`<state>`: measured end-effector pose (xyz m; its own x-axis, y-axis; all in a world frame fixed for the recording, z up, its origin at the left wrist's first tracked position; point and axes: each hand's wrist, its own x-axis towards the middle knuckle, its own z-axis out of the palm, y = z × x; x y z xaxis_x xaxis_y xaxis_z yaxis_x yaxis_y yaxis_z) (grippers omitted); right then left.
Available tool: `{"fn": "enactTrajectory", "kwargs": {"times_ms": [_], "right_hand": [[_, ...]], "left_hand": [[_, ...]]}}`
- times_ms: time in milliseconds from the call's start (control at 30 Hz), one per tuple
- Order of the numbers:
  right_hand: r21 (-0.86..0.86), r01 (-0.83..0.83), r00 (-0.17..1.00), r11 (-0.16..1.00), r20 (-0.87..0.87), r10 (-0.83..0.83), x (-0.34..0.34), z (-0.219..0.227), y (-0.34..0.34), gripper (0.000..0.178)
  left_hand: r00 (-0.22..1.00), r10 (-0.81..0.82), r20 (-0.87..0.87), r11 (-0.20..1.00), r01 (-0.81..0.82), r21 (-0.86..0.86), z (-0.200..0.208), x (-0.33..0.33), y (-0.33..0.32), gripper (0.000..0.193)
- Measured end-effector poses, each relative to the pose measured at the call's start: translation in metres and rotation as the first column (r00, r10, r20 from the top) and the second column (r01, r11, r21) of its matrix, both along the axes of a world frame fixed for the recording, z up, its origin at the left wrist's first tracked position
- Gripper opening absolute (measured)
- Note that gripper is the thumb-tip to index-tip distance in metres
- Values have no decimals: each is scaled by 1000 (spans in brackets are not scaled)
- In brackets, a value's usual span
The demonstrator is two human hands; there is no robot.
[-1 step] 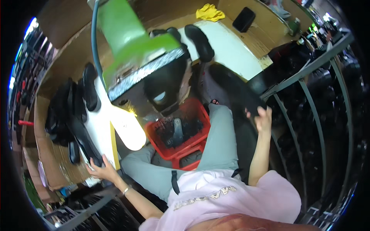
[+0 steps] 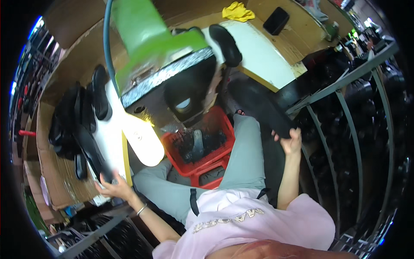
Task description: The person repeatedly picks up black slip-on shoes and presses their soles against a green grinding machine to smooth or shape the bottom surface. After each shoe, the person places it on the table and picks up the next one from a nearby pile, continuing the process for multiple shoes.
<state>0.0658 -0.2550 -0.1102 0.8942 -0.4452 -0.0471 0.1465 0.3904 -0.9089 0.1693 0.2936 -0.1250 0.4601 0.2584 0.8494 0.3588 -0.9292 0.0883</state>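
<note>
Nothing has shifted since the earlier frame: same pose, both arms stretched out to the sides.

Head view: left hand (image 2: 115, 186) reaches out to the left, its grip closed on the near end of a long black shoe sole (image 2: 91, 152) lying on the white tabletop (image 2: 113, 129). More black soles (image 2: 82, 113) sit stacked at the far left, flat, rubbery, elongated with rounded ends. Right hand (image 2: 292, 141) is raised to the right, fingers wrapped around the end of another black sole (image 2: 258, 107), which slants up and to the left over the lap, near the grey metal rail (image 2: 340, 84).

Between the knees stands a red plastic basket (image 2: 224, 151) with lattice walls; inside it are dark pieces and one pale grey strip, kind unclear. Above it is a green machine (image 2: 146, 34) with a dark speckled plate (image 2: 168, 77) beneath it and a blue-green hose (image 2: 107, 47) running up. A bright lamp (image 2: 144, 140) glares just left of the basket. One more sole (image 2: 226, 43) lies on a white board (image 2: 263, 56) at the top, with a yellow cloth (image 2: 237, 12) and a black pad (image 2: 276, 20) beyond.
</note>
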Motion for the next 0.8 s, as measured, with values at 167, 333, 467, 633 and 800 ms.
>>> {"fn": "enactTrajectory", "kwargs": {"times_ms": [167, 333, 467, 633, 800], "right_hand": [[676, -211, 942, 706, -52, 331, -56, -99, 77, 85], [809, -440, 799, 389, 155, 581, -27, -128, 134, 75], [642, -569, 710, 513, 69, 701, 1, -125, 141, 66], [574, -665, 573, 478, -18, 819, 33, -113, 168, 66], [671, -634, 582, 385, 85, 809, 28, -138, 209, 58]], "left_hand": [[410, -741, 532, -375, 404, -834, 7, -29, -157, 75], [490, -608, 625, -678, 90, -730, 21, -41, -236, 26], [401, -753, 522, -529, 104, -842, 36, -29, -231, 26], [331, -837, 436, -332, 327, -885, 49, -6, -238, 19], [326, -928, 182, -15, 455, -890, 32, 20, -242, 17]]}}
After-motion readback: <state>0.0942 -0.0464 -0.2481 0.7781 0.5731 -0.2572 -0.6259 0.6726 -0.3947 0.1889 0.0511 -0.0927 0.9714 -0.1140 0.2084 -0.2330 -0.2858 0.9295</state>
